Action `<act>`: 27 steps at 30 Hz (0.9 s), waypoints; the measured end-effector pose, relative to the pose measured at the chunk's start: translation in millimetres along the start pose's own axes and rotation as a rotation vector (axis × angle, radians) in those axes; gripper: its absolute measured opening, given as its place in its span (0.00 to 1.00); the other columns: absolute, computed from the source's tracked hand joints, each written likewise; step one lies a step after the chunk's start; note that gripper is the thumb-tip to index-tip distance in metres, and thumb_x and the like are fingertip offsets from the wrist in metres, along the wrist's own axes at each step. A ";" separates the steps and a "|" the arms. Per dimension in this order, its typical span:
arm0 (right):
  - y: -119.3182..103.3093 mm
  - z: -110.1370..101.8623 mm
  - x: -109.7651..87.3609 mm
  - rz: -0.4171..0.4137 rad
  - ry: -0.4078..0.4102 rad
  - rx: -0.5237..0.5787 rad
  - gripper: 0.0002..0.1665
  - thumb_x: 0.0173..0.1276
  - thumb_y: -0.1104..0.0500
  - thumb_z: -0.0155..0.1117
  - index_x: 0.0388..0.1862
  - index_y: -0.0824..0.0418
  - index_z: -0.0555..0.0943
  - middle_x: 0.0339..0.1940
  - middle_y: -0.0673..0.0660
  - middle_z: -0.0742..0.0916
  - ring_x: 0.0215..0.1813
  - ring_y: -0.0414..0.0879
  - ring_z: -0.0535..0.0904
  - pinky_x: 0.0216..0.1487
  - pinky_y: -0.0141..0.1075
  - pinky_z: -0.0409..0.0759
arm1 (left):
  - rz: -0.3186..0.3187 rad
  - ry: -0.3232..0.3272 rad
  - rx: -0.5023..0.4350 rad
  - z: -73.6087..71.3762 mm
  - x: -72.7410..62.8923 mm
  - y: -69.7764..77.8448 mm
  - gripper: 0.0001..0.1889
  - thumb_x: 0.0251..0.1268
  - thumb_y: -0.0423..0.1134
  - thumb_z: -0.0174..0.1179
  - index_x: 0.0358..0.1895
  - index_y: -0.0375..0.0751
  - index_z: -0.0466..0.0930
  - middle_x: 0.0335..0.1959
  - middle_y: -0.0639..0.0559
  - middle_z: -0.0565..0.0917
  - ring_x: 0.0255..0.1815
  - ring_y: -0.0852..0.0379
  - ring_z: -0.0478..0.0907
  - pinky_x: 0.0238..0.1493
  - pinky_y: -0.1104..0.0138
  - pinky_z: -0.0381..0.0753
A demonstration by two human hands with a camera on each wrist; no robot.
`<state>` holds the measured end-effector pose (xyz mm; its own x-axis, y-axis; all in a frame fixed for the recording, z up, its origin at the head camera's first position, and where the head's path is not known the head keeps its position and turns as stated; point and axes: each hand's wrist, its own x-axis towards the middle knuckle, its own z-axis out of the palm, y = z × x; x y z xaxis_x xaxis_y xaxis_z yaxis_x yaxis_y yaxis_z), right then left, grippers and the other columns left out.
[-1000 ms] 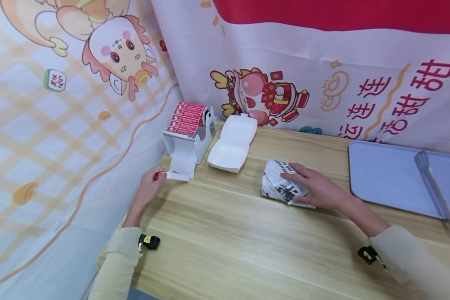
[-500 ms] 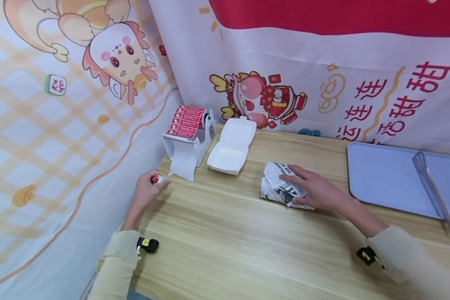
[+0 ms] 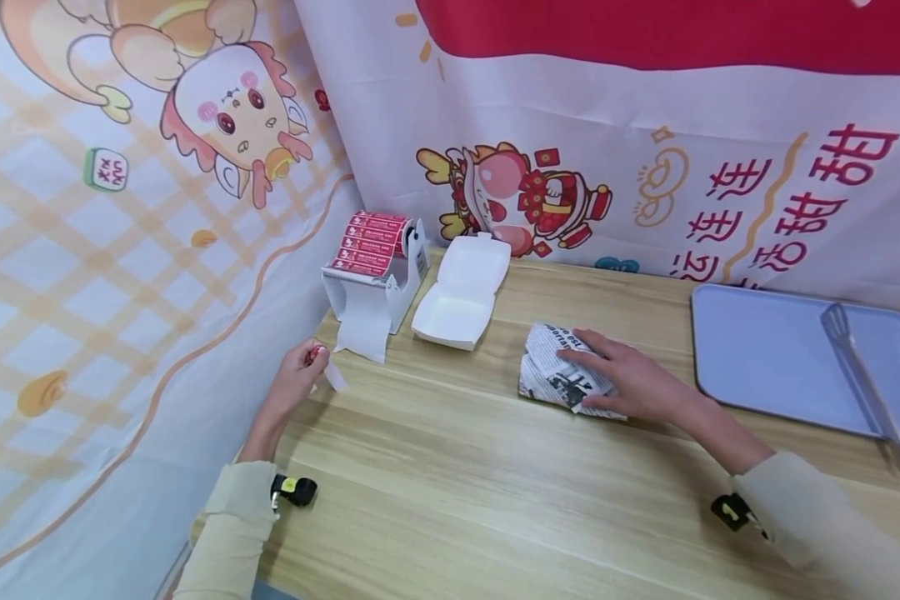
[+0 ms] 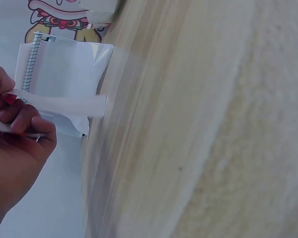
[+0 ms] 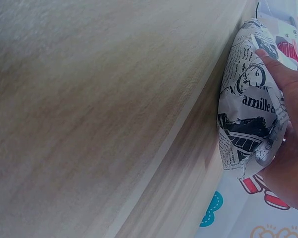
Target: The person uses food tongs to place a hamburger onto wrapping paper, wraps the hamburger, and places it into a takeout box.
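Observation:
My left hand [image 3: 295,377] is curled round a small red-and-white sticker label. Its pale strip [image 4: 74,105] sticks out past the fingers in the left wrist view, and a red bit shows among them. Just beyond that hand stands a white label dispenser [image 3: 408,287] with a roll of red labels [image 3: 371,243] and blank backing paper [image 3: 363,321] hanging down its front. My right hand [image 3: 641,379] holds a newspaper-print wrapped package [image 3: 551,371] against the table. In the right wrist view the thumb lies along the package's printed side [image 5: 251,99]; most other fingers are hidden.
An open white clamshell box [image 3: 453,310] stands beside the dispenser. At the right lies a blue-grey tray [image 3: 765,354] with metal tongs [image 3: 858,358] on it. Printed cloth [image 3: 390,108] hangs behind and left of the wooden table [image 3: 457,492].
The label strip has come away from the dispenser's backing paper. My left hand has drawn back slightly, and the strip now hangs from its fingers. The right hand and package stay put.

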<state>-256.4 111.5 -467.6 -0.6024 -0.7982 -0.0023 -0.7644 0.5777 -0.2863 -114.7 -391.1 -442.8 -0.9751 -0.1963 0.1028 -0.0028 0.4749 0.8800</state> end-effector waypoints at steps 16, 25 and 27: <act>1.4 0.4 0.7 -0.010 0.002 -0.003 0.50 0.60 0.41 0.73 0.78 0.37 0.60 0.82 0.62 0.57 0.79 0.63 0.59 0.71 0.62 0.67 | 0.018 0.052 -0.088 -1.0 5.8 -9.5 0.10 0.66 0.22 0.56 0.29 0.24 0.65 0.21 0.59 0.62 0.22 0.68 0.60 0.23 0.74 0.61; 0.7 -0.2 1.3 0.002 -0.009 0.008 0.50 0.61 0.41 0.73 0.78 0.36 0.59 0.82 0.61 0.57 0.79 0.63 0.59 0.71 0.61 0.67 | -0.031 0.115 -0.100 -1.3 14.7 -29.7 0.15 0.60 0.22 0.63 0.27 0.32 0.63 0.22 0.61 0.64 0.22 0.70 0.63 0.23 0.76 0.65; 0.5 -0.1 1.1 0.004 -0.008 0.010 0.50 0.61 0.41 0.73 0.78 0.36 0.59 0.82 0.61 0.57 0.79 0.63 0.59 0.71 0.61 0.67 | -0.008 0.100 -0.136 -0.7 15.0 -33.6 0.14 0.64 0.25 0.61 0.27 0.37 0.64 0.21 0.63 0.65 0.22 0.70 0.63 0.23 0.75 0.64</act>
<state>-257.5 110.9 -467.7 -0.6035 -0.7973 -0.0111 -0.7597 0.5791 -0.2957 -129.1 -410.6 -470.5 -0.9483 -0.2872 0.1349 0.0260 0.3534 0.9351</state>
